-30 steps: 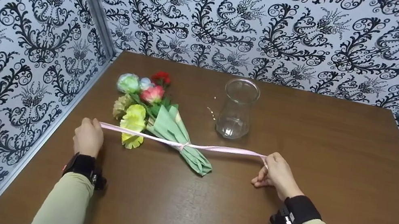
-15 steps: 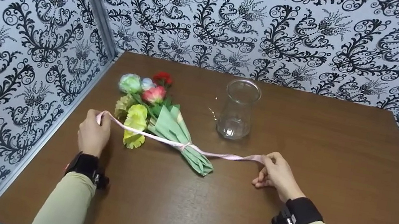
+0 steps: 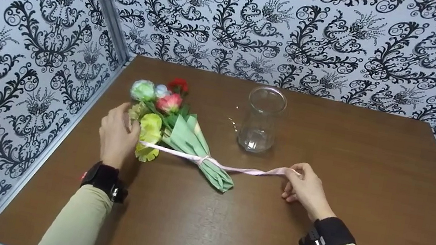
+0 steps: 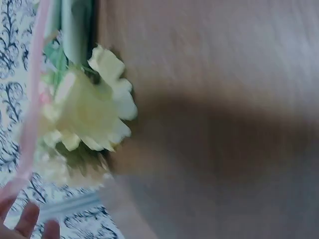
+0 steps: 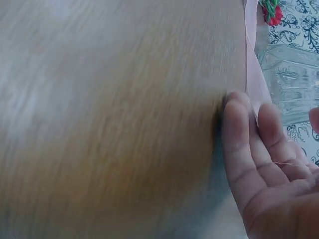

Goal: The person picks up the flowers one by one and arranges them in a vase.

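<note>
A bouquet wrapped in green paper (image 3: 190,140) lies on the table, with red, pink, pale green and yellow flowers (image 3: 150,128) at its far left end. Around the wrap is tied a pink ribbon (image 3: 252,172), its two tails running out left and right. Beside the yellow flower is my left hand (image 3: 119,134), thumb and fingers apart; the left tail passes behind the thumb. The left wrist view has this tail (image 4: 34,94) reaching the fingertips. My right hand (image 3: 309,188) holds the right tail's end between its fingers, the ribbon loosely wavy.
Behind the bouquet's right side stands a clear glass vase (image 3: 257,134), upright. Small light flecks (image 3: 234,123) show on the table left of it. Patterned walls (image 3: 235,22) border the brown table (image 3: 371,167) at the back and sides.
The ribbon was taut between both hands and has gone slack. My left hand has moved right towards the flowers and opened its fingers. The right hand has barely shifted.
</note>
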Demonstrator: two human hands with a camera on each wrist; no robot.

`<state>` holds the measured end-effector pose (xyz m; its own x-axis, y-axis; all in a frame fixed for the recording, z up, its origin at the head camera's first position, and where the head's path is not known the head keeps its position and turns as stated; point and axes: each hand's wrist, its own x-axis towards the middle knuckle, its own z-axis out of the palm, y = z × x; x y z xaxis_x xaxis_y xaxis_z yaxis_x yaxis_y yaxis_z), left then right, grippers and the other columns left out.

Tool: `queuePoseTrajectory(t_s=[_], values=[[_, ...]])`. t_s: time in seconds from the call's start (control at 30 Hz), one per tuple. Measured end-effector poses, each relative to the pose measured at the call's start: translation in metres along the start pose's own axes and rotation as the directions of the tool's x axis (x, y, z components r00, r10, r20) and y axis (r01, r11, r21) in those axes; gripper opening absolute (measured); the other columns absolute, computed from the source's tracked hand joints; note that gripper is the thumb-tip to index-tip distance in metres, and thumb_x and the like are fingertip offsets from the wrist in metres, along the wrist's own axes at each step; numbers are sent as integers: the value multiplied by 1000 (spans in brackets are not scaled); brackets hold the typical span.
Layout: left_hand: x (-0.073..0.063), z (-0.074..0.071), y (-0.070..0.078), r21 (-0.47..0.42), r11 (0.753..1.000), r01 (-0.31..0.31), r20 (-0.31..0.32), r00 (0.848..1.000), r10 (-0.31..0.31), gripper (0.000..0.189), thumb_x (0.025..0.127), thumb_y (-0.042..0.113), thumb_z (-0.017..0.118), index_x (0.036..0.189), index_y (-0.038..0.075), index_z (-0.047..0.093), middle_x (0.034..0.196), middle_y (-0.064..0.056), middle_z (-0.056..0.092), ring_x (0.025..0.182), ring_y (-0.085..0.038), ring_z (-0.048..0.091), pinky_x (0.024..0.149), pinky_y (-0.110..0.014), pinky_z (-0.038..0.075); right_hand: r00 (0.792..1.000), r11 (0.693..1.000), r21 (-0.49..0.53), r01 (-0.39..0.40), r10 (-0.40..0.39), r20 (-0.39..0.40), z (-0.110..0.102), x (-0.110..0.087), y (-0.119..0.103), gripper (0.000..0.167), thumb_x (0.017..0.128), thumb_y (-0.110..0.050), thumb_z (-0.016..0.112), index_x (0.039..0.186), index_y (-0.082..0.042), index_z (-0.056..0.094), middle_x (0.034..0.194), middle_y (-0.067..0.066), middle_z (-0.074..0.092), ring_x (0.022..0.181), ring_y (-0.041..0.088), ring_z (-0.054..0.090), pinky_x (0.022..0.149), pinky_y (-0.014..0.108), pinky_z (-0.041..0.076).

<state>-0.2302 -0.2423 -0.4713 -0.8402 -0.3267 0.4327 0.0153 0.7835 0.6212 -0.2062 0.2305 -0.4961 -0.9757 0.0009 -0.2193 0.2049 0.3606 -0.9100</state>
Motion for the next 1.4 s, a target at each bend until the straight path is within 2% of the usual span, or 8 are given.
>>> queuePoseTrajectory(t_s=[0.1, 0.27, 0.57, 0.73, 0.83, 1.0, 1.17, 1.4], values=[[0, 1, 11, 27, 998, -59, 28, 998, 58, 50, 93, 16, 63, 141, 6, 55, 149, -16, 50, 136, -43, 42, 114, -65, 26, 997, 991, -124, 49, -56, -51, -2, 0, -1, 36, 102, -28, 60, 127, -3, 52, 90, 18, 70, 72, 26, 72, 61, 31, 58], [-1, 4, 29, 49, 989, -137, 67, 989, 134, 49, 93, 17, 63, 140, 5, 56, 150, -15, 48, 145, -38, 34, 121, -67, 6, 972, 937, -315, 151, -199, -126, -3, 2, -4, 36, 99, -21, 60, 127, 1, 56, 123, 22, 58, 107, 33, 61, 91, 40, 47], [-9, 14, 54, 28, 954, -299, 34, 954, 298, 47, 87, 19, 70, 130, 3, 59, 129, -21, 53, 125, -43, 42, 107, -63, 27, 944, 920, -329, 212, -280, -175, 4, -1, -13, 39, 96, -13, 60, 131, 1, 54, 139, 23, 42, 126, 43, 41, 103, 54, 35], [-16, 23, 63, -9, 910, -414, 24, 910, 414, 31, 84, 15, 72, 109, 0, 60, 104, -19, 58, 102, -44, 52, 95, -58, 40, 907, 885, -382, 267, -365, -210, 11, -5, -20, 41, 93, -15, 63, 132, -3, 56, 140, 20, 44, 129, 45, 39, 104, 61, 27], [-23, 28, 67, -40, 889, -456, 80, 886, 458, 21, 86, 13, 71, 100, 2, 60, 93, -17, 59, 87, -39, 55, 79, -51, 45, 885, 864, -399, 309, -414, -213, 16, -6, -23, 43, 92, -14, 65, 133, -4, 56, 139, 19, 46, 129, 44, 39, 103, 62, 27], [-36, 34, 73, -65, 902, -426, 244, 870, 429, 14, 90, 12, 70, 98, 6, 61, 89, -12, 63, 82, -30, 58, 71, -44, 49, 849, 821, -419, 388, -495, -184, 23, -6, -28, 49, 90, -9, 68, 136, -2, 53, 139, 20, 48, 126, 45, 43, 100, 61, 31], [-46, 41, 77, -57, 922, -382, 384, 844, 374, 14, 92, 15, 71, 100, 7, 63, 93, -8, 65, 84, -25, 61, 73, -42, 53, 813, 771, -437, 463, -566, -137, 30, -6, -33, 52, 89, -7, 69, 138, -1, 53, 140, 21, 50, 123, 44, 46, 98, 61, 35], [-59, 52, 79, -14, 929, -369, 461, 822, 334, 14, 91, 18, 72, 99, 10, 64, 91, -3, 64, 80, -23, 62, 68, -42, 53, 761, 700, -445, 558, -646, -61, 44, -6, -43, 53, 89, -6, 71, 138, -2, 53, 140, 22, 51, 122, 44, 50, 97, 62, 39]])
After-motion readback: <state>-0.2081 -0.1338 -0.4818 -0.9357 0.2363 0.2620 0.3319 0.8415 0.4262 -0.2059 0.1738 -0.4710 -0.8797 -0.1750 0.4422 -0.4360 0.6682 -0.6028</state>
